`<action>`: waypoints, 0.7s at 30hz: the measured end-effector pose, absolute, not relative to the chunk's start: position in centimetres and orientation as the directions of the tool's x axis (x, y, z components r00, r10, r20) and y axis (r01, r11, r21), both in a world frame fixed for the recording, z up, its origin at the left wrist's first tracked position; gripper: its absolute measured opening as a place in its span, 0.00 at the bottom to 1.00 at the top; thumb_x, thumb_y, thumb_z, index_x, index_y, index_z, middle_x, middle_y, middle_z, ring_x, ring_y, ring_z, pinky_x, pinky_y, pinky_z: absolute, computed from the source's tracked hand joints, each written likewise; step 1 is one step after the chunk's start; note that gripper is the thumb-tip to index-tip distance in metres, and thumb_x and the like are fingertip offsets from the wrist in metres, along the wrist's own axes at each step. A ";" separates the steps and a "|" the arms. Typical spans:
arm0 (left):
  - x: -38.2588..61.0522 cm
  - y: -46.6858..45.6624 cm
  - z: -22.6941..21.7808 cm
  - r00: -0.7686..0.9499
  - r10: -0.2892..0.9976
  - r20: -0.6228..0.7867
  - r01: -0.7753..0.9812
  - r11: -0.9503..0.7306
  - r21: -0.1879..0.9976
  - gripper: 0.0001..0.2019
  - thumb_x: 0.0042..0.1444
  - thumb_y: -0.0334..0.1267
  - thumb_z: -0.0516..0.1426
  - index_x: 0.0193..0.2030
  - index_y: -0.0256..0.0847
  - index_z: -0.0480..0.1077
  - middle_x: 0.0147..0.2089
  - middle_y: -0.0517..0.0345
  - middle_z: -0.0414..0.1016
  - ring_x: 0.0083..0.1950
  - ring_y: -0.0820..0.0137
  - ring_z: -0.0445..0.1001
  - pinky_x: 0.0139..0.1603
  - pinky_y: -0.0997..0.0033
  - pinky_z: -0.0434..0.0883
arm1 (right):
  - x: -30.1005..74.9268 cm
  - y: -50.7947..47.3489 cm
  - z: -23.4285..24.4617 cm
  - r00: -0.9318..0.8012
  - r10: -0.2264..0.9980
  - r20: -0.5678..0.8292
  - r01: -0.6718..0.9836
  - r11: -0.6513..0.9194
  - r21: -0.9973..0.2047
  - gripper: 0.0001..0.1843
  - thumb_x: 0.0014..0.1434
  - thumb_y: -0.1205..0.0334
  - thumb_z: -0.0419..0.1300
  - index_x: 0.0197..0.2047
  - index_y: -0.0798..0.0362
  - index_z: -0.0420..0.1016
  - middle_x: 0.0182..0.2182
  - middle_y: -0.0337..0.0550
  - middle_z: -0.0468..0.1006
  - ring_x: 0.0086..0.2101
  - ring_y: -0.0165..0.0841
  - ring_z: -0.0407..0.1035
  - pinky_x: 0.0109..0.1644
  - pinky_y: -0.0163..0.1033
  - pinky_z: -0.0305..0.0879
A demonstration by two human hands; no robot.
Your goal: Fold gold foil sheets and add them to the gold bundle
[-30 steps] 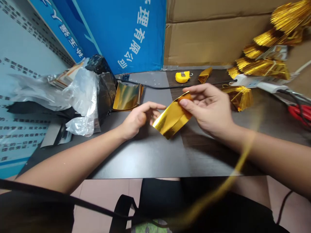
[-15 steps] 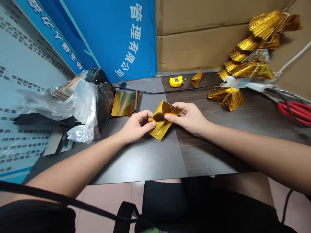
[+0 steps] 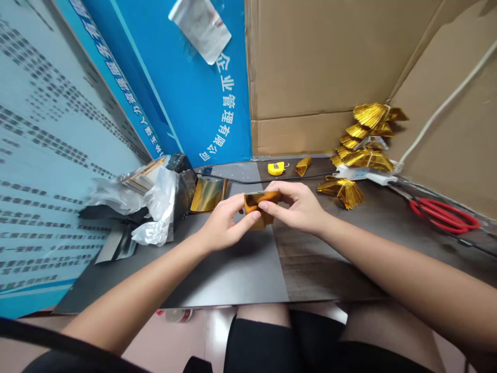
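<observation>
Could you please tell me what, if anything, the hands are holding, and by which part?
A shiny gold foil sheet: the left hand holds it by its left side, the right hand by its right.

On the table (image 3: 233,280) (two-toned): gold sheets (image 3: 208,195); tape measure (image 3: 275,169); scissors (image 3: 420,208)

Bent foil (image 3: 253,199), gold and shiny, between your left hand (image 3: 223,224) and right hand (image 3: 301,208).
You have it pinched at both sides, your thumbs on the face toward you and fingers behind. Its upper edge runs nearly level from side to side, and the face just under that edge curves, showing dark brown and bright orange reflections. A lower portion hangs below your thumbs, angled differently from the top. Your fingers cover much of it, so you cannot make out the full fold.
</observation>
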State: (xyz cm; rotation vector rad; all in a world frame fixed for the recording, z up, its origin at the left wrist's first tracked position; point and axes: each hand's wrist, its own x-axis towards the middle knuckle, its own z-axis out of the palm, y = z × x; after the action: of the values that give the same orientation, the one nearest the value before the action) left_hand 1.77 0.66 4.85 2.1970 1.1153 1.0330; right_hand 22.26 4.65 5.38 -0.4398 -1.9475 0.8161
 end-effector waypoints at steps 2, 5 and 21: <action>2.5 0.4 5.8 0.361 0.804 0.472 0.520 -0.594 0.614 0.22 0.63 0.57 0.54 0.40 0.38 0.75 0.38 0.57 0.78 0.40 0.78 0.73 0.44 0.80 0.68 | 22.9 4.9 5.5 -0.456 0.465 0.759 -0.049 0.838 -0.543 0.06 0.62 0.63 0.65 0.34 0.55 0.76 0.28 0.41 0.76 0.29 0.28 0.70 0.34 0.34 0.68; 3.6 0.4 6.2 0.323 0.771 0.549 0.564 -0.622 0.543 0.21 0.65 0.54 0.52 0.32 0.38 0.72 0.32 0.60 0.74 0.34 0.80 0.68 0.39 0.80 0.64 | 23.8 5.3 4.7 -0.418 0.366 0.832 -0.033 0.909 -0.416 0.03 0.63 0.65 0.65 0.35 0.54 0.78 0.29 0.41 0.79 0.29 0.28 0.72 0.34 0.34 0.69; 4.3 3.0 5.4 0.414 0.715 0.563 0.535 -0.691 0.486 0.18 0.63 0.52 0.55 0.34 0.38 0.73 0.32 0.60 0.74 0.34 0.80 0.69 0.39 0.80 0.66 | 25.0 6.0 3.8 -0.302 0.377 0.876 0.010 0.920 -0.393 0.06 0.64 0.65 0.64 0.35 0.55 0.80 0.28 0.42 0.81 0.28 0.28 0.74 0.33 0.32 0.70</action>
State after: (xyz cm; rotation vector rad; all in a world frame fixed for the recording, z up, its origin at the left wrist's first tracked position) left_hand 4.26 3.01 5.40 2.4396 1.0996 1.1428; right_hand 24.95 5.98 3.83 -0.2860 -1.8510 0.3715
